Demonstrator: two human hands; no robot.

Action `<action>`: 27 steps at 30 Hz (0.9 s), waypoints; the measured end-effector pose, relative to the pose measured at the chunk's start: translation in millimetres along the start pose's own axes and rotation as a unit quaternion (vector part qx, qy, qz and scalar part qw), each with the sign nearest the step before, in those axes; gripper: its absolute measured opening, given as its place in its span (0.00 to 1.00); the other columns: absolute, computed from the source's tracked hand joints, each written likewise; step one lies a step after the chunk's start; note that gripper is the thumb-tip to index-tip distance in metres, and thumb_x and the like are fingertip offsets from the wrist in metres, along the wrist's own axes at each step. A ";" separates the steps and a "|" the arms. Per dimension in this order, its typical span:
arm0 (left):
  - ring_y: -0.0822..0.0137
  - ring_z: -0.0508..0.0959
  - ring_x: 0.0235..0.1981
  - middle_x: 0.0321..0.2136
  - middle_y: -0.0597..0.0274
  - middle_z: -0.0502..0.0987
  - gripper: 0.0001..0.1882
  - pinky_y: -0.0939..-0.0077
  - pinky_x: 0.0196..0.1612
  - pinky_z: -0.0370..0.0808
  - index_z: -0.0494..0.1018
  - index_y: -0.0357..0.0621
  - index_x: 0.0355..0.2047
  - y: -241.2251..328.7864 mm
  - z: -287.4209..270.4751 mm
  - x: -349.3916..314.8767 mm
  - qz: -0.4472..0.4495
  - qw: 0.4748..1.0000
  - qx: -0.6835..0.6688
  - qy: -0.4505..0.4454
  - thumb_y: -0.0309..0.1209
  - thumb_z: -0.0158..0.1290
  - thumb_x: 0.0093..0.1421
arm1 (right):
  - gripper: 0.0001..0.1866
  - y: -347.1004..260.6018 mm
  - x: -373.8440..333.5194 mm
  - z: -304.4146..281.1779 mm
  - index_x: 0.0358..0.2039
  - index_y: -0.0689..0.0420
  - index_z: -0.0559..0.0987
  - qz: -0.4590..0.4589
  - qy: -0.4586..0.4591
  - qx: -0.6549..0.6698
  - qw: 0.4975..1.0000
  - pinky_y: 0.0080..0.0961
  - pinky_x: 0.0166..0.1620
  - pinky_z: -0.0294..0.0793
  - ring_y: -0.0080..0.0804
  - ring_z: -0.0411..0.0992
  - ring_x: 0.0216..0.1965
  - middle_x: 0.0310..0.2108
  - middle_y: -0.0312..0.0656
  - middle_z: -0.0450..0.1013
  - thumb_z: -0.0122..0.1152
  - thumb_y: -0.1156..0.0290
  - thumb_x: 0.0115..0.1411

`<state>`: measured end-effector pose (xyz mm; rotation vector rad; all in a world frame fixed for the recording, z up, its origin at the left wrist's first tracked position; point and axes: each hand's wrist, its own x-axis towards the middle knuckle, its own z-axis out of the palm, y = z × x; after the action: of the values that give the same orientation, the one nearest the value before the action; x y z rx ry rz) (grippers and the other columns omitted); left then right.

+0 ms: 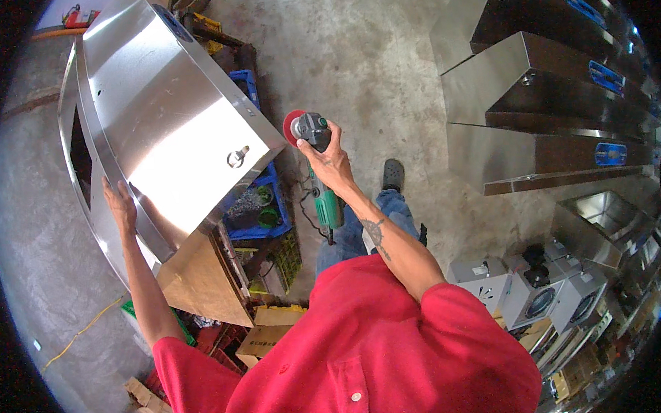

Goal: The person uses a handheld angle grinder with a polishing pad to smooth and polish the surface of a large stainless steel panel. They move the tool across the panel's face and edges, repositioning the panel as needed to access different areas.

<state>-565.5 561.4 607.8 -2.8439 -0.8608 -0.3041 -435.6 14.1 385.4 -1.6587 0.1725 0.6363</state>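
A large stainless steel range hood [148,85] with a bright sheen lies tilted at the left, propped on a wooden board [205,276]. Against its left lower edge rests my left hand [119,206], open, fingers stretched out along the metal rim. My right hand [327,163] is wrapped round the dark head of a green angle grinder [329,206]. The grinder's red disc [291,128] stands just off the hood's right corner, apart from it. Near that corner, a small round fitting [236,159] sits on the hood's face.
Blue and dark crates [254,209] stand under the hood, with a cardboard box [266,336] nearer me. Several steel hoods [487,92] line the right side. Grey boxes with round fans [541,301] and a steel sink [600,208] are at lower right. A yellow cord [80,332] crosses the floor.
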 end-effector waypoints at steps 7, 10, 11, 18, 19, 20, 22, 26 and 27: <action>0.35 0.63 0.75 0.74 0.31 0.62 0.35 0.48 0.77 0.61 0.54 0.31 0.78 -5.6 4.0 1.0 0.006 1.000 -0.007 0.002 0.40 0.48 0.80 | 0.49 -5.4 2.8 2.8 0.75 0.44 0.53 -0.008 0.006 -0.022 1.000 0.52 0.51 0.82 0.62 0.84 0.50 0.50 0.62 0.82 0.66 0.34 0.67; 0.36 0.63 0.75 0.74 0.31 0.61 0.36 0.48 0.77 0.61 0.54 0.32 0.78 -1.2 1.9 0.4 -0.028 0.999 -0.023 -0.023 0.42 0.48 0.80 | 0.49 -8.1 2.1 1.9 0.75 0.44 0.53 -0.002 -0.002 -0.012 1.000 0.51 0.51 0.82 0.61 0.84 0.49 0.50 0.62 0.82 0.67 0.34 0.67; 0.36 0.63 0.76 0.75 0.31 0.61 0.36 0.48 0.77 0.61 0.53 0.33 0.79 0.4 1.6 -0.4 -0.025 0.999 -0.022 -0.018 0.42 0.47 0.80 | 0.49 -7.0 2.4 2.6 0.75 0.44 0.53 -0.003 -0.004 -0.008 1.000 0.51 0.51 0.82 0.61 0.84 0.49 0.50 0.62 0.82 0.67 0.34 0.67; 0.37 0.61 0.77 0.76 0.32 0.58 0.37 0.48 0.78 0.59 0.51 0.34 0.80 10.4 -2.8 -2.4 -0.029 0.999 -0.017 -0.017 0.45 0.45 0.81 | 0.49 -8.2 2.2 2.9 0.76 0.44 0.53 0.011 -0.010 -0.012 1.000 0.51 0.50 0.82 0.59 0.85 0.48 0.49 0.60 0.82 0.68 0.36 0.67; 0.37 0.60 0.77 0.76 0.32 0.58 0.37 0.48 0.79 0.59 0.51 0.34 0.80 13.0 -2.8 -2.5 -0.026 0.999 -0.017 -0.017 0.45 0.45 0.81 | 0.49 -10.7 0.8 2.2 0.75 0.45 0.53 0.004 -0.010 -0.007 1.000 0.55 0.51 0.82 0.64 0.83 0.49 0.50 0.63 0.81 0.67 0.36 0.67; 0.36 0.60 0.77 0.76 0.31 0.58 0.37 0.48 0.79 0.59 0.51 0.34 0.80 12.9 -3.8 -2.8 -0.027 0.999 -0.017 -0.017 0.45 0.45 0.81 | 0.48 -13.6 -2.0 1.5 0.74 0.45 0.53 -0.005 -0.010 -0.002 1.000 0.58 0.52 0.81 0.70 0.82 0.49 0.50 0.66 0.80 0.67 0.36 0.67; 0.36 0.60 0.77 0.76 0.31 0.58 0.37 0.48 0.79 0.59 0.51 0.34 0.80 12.9 -5.8 -2.5 -0.029 0.999 -0.016 -0.019 0.44 0.45 0.81 | 0.48 -20.3 -6.8 1.9 0.74 0.46 0.53 -0.022 -0.007 0.006 1.000 0.57 0.52 0.82 0.69 0.82 0.49 0.51 0.67 0.79 0.67 0.37 0.67; 0.37 0.60 0.77 0.76 0.31 0.58 0.36 0.47 0.78 0.60 0.51 0.35 0.80 12.9 -3.7 -2.3 -0.036 0.999 -0.034 -0.018 0.43 0.46 0.81 | 0.48 -30.9 -16.3 1.1 0.76 0.48 0.53 -0.057 -0.011 0.043 0.997 0.47 0.51 0.84 0.57 0.84 0.49 0.53 0.64 0.79 0.68 0.39 0.69; 0.37 0.60 0.77 0.76 0.32 0.58 0.36 0.47 0.78 0.60 0.51 0.35 0.80 13.0 -3.5 -2.0 -0.035 0.999 -0.032 -0.017 0.43 0.46 0.81 | 0.48 -34.6 -18.7 1.0 0.75 0.48 0.53 -0.069 -0.010 0.049 0.996 0.47 0.50 0.84 0.56 0.84 0.49 0.53 0.64 0.79 0.68 0.39 0.69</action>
<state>-560.4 548.9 609.6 -2.8909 -0.9766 -0.2975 -435.7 17.6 424.6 -1.5535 0.0728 0.5323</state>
